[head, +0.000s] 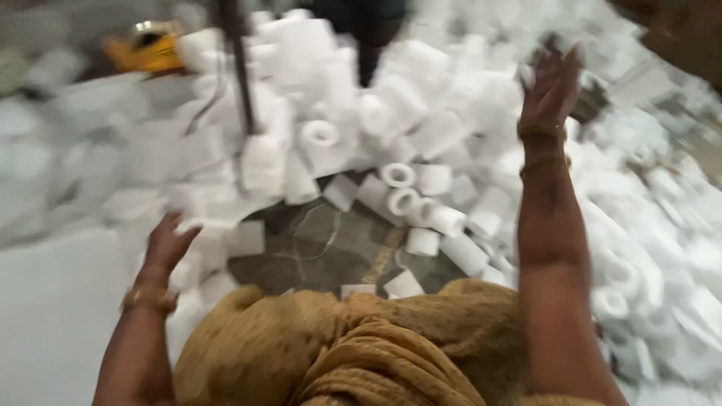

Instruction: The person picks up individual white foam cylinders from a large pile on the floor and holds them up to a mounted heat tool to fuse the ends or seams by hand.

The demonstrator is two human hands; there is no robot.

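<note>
Sprawling around both hands, white rolls (398, 175) are heaped on the dark floor (331, 252). The right hand (551, 92) is raised, fingers spread and empty, above the heap. The left hand (167, 246) is opened over white sheets (218, 218). A dark pole (237, 64) stands beyond its fingertips.

My left hand (167, 244) rests low on the pieces at the edge of the pile of rolls (391, 113). My right hand (550, 90) is up high, far over to the other side, above the pile. Between my hands is a bare patch of floor (323, 244). Behind my left hand stands a pole (239, 68). My cloth (353, 346) lies below, close to me.
</note>
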